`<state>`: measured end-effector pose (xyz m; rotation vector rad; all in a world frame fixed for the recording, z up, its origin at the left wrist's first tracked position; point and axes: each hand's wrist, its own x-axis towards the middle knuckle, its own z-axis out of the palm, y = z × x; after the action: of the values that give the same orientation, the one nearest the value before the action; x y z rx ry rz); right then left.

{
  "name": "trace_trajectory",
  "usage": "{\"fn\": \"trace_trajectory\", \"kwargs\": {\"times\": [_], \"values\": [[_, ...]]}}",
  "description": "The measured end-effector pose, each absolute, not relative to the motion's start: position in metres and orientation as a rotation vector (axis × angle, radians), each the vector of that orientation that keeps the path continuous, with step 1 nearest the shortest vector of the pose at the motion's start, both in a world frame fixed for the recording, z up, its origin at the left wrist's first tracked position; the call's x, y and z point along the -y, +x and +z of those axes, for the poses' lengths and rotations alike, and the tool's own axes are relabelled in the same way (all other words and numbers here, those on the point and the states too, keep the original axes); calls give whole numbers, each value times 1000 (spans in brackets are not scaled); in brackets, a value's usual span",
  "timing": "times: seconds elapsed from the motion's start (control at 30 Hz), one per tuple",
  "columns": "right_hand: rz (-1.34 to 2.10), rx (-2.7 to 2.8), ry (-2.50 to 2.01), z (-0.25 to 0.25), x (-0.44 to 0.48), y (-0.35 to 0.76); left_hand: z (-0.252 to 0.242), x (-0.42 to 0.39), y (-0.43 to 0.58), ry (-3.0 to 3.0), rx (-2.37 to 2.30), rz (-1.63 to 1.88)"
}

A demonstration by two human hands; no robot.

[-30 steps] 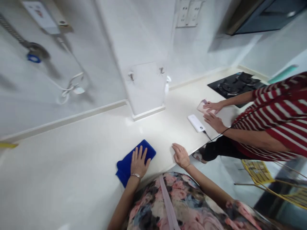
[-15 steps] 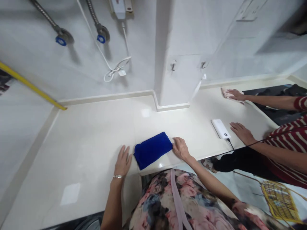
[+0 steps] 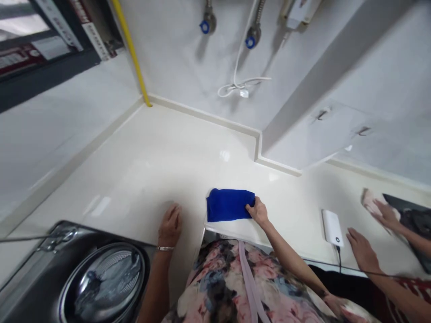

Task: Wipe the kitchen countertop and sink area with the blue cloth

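Note:
A folded blue cloth [image 3: 229, 205] lies on the pale counter [image 3: 188, 143] near its front edge. My right hand [image 3: 259, 211] pinches the cloth's right end, thumb on top and fingers at the edge and partly hidden. To the left of the cloth and apart from it, my left hand [image 3: 170, 225] rests on the counter, its fingers loosely bent and close together. Nothing shows in it. A bracelet [image 3: 165, 248] circles that wrist.
A metal sink with a round basin [image 3: 104, 282] lies at lower left. On the right are a white power bank [image 3: 332, 228] with a cable and a co-worker's hands, one on a pale cloth [image 3: 372, 202]. A wall corner [image 3: 261, 157] juts out behind the blue cloth.
My right hand has gone from beside the blue cloth to gripping its right end, and the cloth lies straighter. My left fingers have drawn together. The view has turned left, showing the sink.

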<state>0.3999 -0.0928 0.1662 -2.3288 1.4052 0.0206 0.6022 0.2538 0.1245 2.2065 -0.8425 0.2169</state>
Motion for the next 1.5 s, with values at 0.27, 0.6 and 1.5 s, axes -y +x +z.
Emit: {"fn": "trace_trajectory", "kwargs": {"times": [0.27,0.6,1.5], "values": [[-180,-1094,-2223,183,100,392,123,-283,550,2244,752,186],[-285,-885,-2061,196,104,413,148,-320,459,2446,518,352],[-190,125,-2961,155,-1,463,138,-372,319,2619,-425,668]]}}
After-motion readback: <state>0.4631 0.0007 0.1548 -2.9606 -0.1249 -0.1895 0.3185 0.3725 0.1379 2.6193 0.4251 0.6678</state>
